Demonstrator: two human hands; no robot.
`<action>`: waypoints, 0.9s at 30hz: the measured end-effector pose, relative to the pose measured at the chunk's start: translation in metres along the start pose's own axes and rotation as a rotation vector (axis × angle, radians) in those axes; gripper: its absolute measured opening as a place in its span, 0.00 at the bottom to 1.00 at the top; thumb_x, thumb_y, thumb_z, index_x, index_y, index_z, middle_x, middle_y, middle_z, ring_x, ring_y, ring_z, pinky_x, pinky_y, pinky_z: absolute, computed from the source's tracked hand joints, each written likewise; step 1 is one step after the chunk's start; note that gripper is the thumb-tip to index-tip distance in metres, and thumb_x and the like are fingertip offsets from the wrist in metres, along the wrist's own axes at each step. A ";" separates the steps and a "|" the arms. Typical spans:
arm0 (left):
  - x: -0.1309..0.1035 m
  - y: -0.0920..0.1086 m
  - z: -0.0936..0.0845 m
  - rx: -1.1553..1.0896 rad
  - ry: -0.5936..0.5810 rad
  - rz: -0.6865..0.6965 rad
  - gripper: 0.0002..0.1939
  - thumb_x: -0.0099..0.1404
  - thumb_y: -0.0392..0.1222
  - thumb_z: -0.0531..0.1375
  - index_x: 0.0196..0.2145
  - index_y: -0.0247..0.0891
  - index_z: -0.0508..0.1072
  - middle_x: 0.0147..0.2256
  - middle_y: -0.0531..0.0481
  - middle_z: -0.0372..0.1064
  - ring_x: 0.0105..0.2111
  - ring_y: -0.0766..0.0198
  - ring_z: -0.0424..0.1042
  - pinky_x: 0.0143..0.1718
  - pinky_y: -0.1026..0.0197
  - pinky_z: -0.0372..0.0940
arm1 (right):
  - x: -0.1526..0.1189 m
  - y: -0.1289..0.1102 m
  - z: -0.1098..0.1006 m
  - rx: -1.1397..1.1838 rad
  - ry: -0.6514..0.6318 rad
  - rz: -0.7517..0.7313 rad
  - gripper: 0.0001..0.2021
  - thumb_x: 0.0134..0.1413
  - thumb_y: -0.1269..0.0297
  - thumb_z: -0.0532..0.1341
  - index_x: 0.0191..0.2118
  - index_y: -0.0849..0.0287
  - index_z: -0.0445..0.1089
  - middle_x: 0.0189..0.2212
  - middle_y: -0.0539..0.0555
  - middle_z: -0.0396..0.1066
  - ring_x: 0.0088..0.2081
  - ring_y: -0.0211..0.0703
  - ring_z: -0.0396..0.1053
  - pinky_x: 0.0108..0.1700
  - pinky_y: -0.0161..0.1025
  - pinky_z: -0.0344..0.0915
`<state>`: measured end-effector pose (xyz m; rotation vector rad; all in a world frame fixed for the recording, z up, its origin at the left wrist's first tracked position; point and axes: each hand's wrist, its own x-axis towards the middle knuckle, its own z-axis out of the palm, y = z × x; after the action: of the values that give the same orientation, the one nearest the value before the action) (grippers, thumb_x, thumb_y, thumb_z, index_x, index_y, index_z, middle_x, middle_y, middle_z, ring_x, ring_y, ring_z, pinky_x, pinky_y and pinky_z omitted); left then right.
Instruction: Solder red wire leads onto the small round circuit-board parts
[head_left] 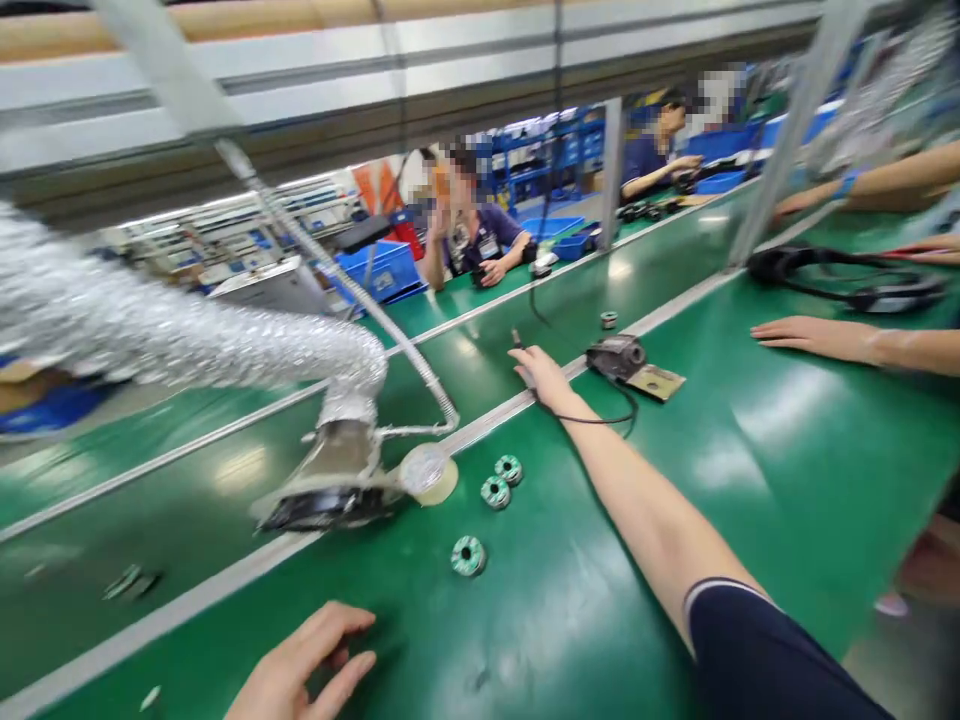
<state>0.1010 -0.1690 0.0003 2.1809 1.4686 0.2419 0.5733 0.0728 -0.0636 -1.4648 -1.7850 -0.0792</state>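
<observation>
My right hand [541, 376] is stretched far forward over the metal rail, its fingers closed round a dark pen-like tool whose tip points up and away. A thin black cable [592, 419] runs across my right forearm towards a dark stand [616, 356] with a yellowish plate [657, 382]. My left hand [304, 668] hovers low at the near edge of the view, thumb and fingers apart, with nothing between them. Between my hands, three small green-and-silver spools [468, 556] sit on the green table.
A foil duct [247, 345] ends in a hood [330, 490] at left, beside a round tape roll [428, 474]. Metal posts [787, 130] rise beyond. Another person's hand [817, 338] rests at right near black headphones [847, 278]. Two people sit across the line.
</observation>
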 end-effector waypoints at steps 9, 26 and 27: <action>-0.102 -0.037 -0.027 0.014 -0.170 -0.159 0.11 0.71 0.50 0.61 0.37 0.42 0.78 0.40 0.49 0.75 0.39 0.59 0.75 0.44 0.61 0.68 | -0.068 -0.037 -0.030 0.062 0.114 0.054 0.27 0.72 0.52 0.55 0.61 0.70 0.74 0.52 0.66 0.72 0.51 0.44 0.75 0.50 0.42 0.67; -0.065 -0.021 0.003 0.055 0.046 0.119 0.07 0.75 0.44 0.57 0.45 0.39 0.72 0.44 0.45 0.73 0.44 0.56 0.72 0.50 0.53 0.67 | -0.278 -0.257 -0.088 0.292 -0.032 -0.147 0.21 0.69 0.63 0.63 0.65 0.45 0.70 0.49 0.57 0.71 0.44 0.44 0.77 0.45 0.40 0.78; -0.058 -0.017 0.007 0.097 0.054 0.148 0.09 0.74 0.45 0.60 0.47 0.39 0.72 0.46 0.44 0.73 0.46 0.54 0.72 0.52 0.52 0.67 | -0.284 -0.268 -0.085 0.333 -0.071 -0.141 0.22 0.70 0.65 0.62 0.66 0.45 0.69 0.50 0.57 0.71 0.45 0.44 0.77 0.45 0.39 0.78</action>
<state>0.0664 -0.2187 -0.0071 2.3820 1.3744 0.2872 0.3920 -0.2833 -0.0649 -1.1171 -1.8532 0.1928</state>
